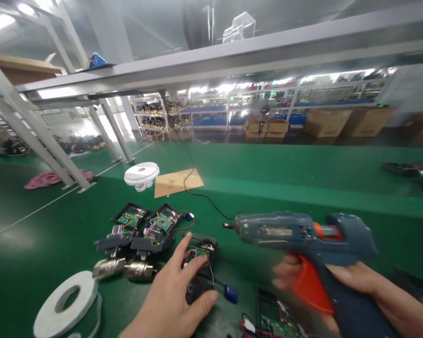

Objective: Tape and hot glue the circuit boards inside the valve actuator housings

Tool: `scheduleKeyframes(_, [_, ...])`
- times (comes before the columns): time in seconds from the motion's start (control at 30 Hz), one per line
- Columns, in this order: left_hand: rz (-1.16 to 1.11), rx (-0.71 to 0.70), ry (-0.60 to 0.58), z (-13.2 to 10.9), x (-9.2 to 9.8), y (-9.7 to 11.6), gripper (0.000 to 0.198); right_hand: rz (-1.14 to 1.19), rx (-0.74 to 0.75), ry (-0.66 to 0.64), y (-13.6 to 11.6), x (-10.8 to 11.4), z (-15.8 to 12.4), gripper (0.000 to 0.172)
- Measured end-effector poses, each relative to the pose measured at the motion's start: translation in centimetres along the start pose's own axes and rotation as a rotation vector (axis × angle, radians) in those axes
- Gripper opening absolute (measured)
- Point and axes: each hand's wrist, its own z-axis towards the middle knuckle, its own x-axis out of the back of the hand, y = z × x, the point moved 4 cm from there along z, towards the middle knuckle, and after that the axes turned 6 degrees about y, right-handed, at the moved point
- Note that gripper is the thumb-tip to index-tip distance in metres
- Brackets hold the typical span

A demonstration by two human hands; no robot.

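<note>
In my right hand (pixel 352 277) is a blue glue gun (pixel 285 230) with an orange trigger, its nozzle pointing left; the fingers near the trigger are blurred. My left hand (pixel 176 291) reaches over a black housing (pixel 207 244) with a circuit board and wires inside, its fingers spread. Whether the fingertips touch the housing I cannot tell. A small blue part (pixel 231 294) on a wire lies by my left thumb. Left of that hand are two open housings with boards (pixel 130 217) and metal valve bodies (pixel 137 269). Another board housing (pixel 268 310) sits at the bottom, near my right hand.
A roll of white tape (pixel 44 310) lies at the lower left of the green table (pixel 303 173). Farther back are white spools (pixel 141 172), a cardboard piece (pixel 178 182) and a black cord (pixel 211 201). A white overhead shelf beam (pixel 232 58) crosses above.
</note>
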Motion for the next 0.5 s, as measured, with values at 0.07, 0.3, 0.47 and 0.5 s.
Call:
scheduleKeyframes(0.07, [-0.103, 0.019, -0.224, 0.5, -0.7, 0.6, 0.049, -0.013, 0.009, -0.167, -0.3, -2.5, 2.1, 0.037])
scheduleKeyframes(0.3, [-0.233, -0.230, -0.394, 1.1, -1.5, 1.7, 0.030, 0.084, -0.089, -0.398, 3.3, -5.4, 8.6, 0.045])
scheduleKeyframes(0.47, [-0.158, -0.379, -0.032, 0.1, -3.1, 0.7, 0.029, 0.124, -0.186, -0.304, 6.0, -3.4, 10.0, 0.050])
scheduleKeyframes(0.5, [-0.107, -0.377, 0.053, 0.0, -3.0, 0.6, 0.028, 0.132, -0.188, -0.299, 6.3, -3.1, 10.2, 0.050])
